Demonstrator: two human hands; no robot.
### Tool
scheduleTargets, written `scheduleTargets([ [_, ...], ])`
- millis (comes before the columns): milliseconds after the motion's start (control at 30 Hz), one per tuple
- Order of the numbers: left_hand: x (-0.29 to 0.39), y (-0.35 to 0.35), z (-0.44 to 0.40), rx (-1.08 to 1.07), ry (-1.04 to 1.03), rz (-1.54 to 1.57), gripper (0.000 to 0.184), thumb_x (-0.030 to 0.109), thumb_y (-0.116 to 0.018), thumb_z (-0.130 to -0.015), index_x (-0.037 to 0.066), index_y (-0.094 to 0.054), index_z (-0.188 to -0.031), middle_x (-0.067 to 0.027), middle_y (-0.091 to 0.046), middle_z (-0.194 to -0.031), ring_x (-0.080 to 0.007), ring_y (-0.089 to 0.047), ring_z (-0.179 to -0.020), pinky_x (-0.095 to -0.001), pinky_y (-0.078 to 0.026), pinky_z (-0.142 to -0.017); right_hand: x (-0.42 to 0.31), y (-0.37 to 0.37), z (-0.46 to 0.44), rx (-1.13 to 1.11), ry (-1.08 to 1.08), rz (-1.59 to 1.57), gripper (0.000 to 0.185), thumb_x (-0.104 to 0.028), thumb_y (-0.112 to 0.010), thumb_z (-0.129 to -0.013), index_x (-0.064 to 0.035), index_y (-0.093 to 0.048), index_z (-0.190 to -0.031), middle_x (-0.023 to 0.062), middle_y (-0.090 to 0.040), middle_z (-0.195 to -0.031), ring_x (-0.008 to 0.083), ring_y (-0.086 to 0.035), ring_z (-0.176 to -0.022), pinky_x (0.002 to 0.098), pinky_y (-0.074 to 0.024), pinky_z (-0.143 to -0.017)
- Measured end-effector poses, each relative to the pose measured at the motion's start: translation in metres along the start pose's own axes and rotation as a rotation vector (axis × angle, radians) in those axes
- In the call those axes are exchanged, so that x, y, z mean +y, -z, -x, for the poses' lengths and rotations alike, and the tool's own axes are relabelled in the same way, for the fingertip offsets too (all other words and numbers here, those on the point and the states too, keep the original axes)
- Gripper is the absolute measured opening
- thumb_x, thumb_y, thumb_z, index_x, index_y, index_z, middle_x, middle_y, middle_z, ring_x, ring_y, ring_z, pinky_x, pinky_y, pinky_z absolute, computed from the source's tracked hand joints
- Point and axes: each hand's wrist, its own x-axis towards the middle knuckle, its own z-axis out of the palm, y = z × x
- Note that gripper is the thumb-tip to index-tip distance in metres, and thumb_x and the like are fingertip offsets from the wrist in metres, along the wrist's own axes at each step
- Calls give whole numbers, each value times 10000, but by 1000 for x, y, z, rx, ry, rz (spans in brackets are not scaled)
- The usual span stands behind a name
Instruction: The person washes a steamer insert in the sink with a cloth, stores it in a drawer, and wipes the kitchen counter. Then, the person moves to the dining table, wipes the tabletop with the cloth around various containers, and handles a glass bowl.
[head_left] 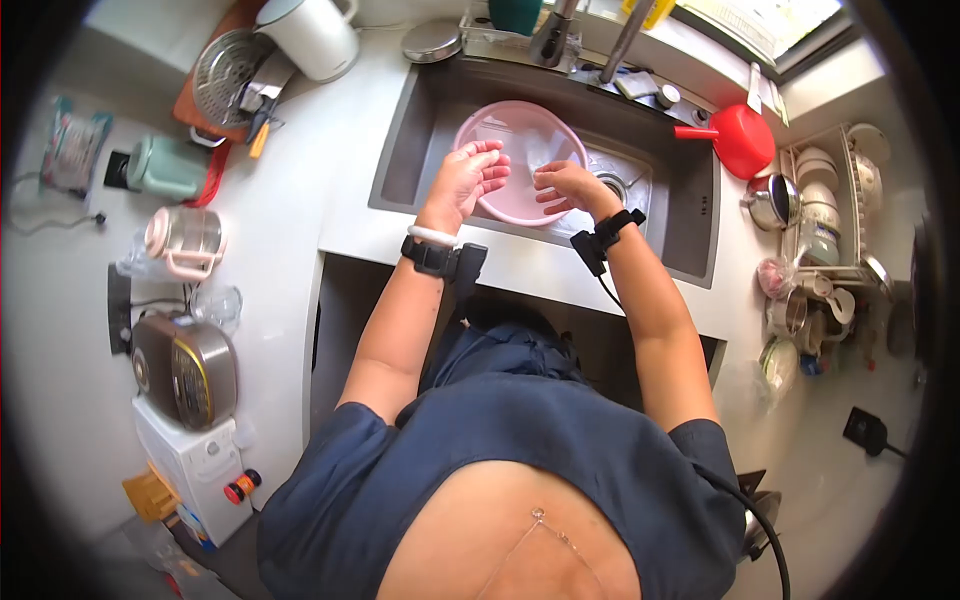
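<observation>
A pink basin (523,118) stands in the grey sink (660,155), and a whitish reflection or clear film shows inside it. My left hand (468,178) hangs over the basin's left edge, palm turned inward and fingers apart, with nothing in it. Over the basin's right side is my right hand (572,186), its fingers loosely bent and spread, and I see nothing held in it. The two hands face each other with a gap between them. Each wrist carries a black strapped device.
The faucet (550,38) rises behind the sink. To the right are a red ladle-like scoop (745,140), a metal pot (772,202) and a dish rack (825,262) with bowls. On the left counter stand a white kettle (312,40), a steel colander (232,80) and a glass jug (190,240).
</observation>
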Motion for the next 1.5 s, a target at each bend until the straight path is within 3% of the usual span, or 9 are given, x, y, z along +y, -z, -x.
scheduleTargets([
  [333, -16, 31, -92, 77, 203, 108, 215, 88, -557, -857, 77, -530, -1069, -28, -580, -900, -137, -577, -793, -301, -518, -694, 46, 38, -107, 116, -384, -140, 716, -131, -589, -845, -151, -173, -1427, 208, -186, -1445, 429, -486, -1117, 549, -532, -713],
  [500, -37, 51, -114, 153, 382, 112, 586, 266, -603, -837, 115, -340, -1338, -149, -262, -1403, -349, -199, -1302, -636, -301, -926, 39, -8, -145, 129, -334, -34, 779, -89, -619, -801, -111, -140, -1415, 208, -399, -1278, 371, -596, -909, 426, -566, -664],
  [633, -53, 58, -141, 246, 559, 110, 605, 382, -553, -864, 127, -318, -1359, -140, -127, -1471, -419, -109, -1329, -658, -259, -951, 10, -21, -139, 76, -204, -7, 497, -185, -603, -810, -31, -424, -1247, 119, -575, -924, 213, -608, -747, 345, -560, -631],
  [800, -50, 70, -155, 8, 566, 221, 615, 532, -371, -900, 81, -331, -1315, -180, -415, -1301, -406, -428, -1160, -663, -332, -857, -68, -44, -71, -11, 55, 158, 333, -282, -572, -824, -16, -559, -1024, 75, -588, -805, 126, -566, -612, 249, -507, -541],
  [933, -48, 78, -151, -288, 205, 226, 375, 257, -406, -874, -38, -496, -1088, -187, -567, -1024, -327, -587, -937, -477, -479, -770, -74, -56, -68, 82, 219, 196, 340, -279, -571, -815, 10, -567, -994, 79, -597, -755, 135, -561, -580, 251, -464, -492],
  [1033, -44, 51, -149, 151, 271, 172, 277, 78, -404, -806, -59, -534, -1008, -175, -588, -963, -306, -607, -887, -440, -501, -739, -41, -49, -103, 210, 319, 319, 348, -289, -551, -853, 33, -560, -986, 98, -601, -744, 154, -572, -586, 284, -472, -497],
  [1300, -58, 47, -137, 243, 311, 105, 267, 31, -477, -817, -65, -517, -1063, -156, -592, -1005, -293, -606, -911, -422, -489, -801, 37, -7, -157, 222, 69, 2, 368, -277, -568, -852, 59, -567, -1003, 190, -621, -753, 231, -650, -675, 326, -524, -581],
  [1367, -78, 65, -146, 159, 483, 244, 428, 86, -545, -832, -49, -421, -1218, -200, -469, -1252, -361, -399, -1221, -541, -297, -1014, 46, -2, -151, 355, 38, 474, 423, -318, -610, -791, 56, -608, -988, 241, -638, -796, 303, -663, -730, 360, -530, -636],
  [1500, -88, 61, -139, 329, 564, 221, 750, 152, -606, -802, 49, -173, -1405, -183, -65, -1493, -385, -115, -1346, -582, -110, -1060, 55, -14, -147, 282, 112, 753, 456, -375, -635, -701, 46, -649, -876, 258, -632, -879, 379, -626, -836, 417, -493, -760],
])
